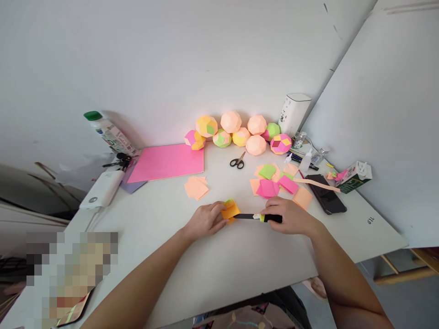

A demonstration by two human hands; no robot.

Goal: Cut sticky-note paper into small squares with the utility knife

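Note:
In the head view my left hand (206, 220) pinches a folded orange paper piece (230, 208) with a bit of green at its top edge, over the middle of the table. My right hand (290, 214) is closed around the black and yellow handle of a utility knife (247, 216). The knife's dark blade points left, and its tip meets the orange paper, partly hidden by it. Close beyond my right hand lie pink paper squares (268, 188), a green square (267, 171) and peach squares (302, 198).
Several faceted paper balls (231, 122) line the wall. Small scissors (237, 161), a pink sheet (168, 162) and a peach paper stack (196, 188) lie on the white table (206, 260). A phone (325, 194), small bottles (306, 161) and a carton (356, 176) stand or lie rightward.

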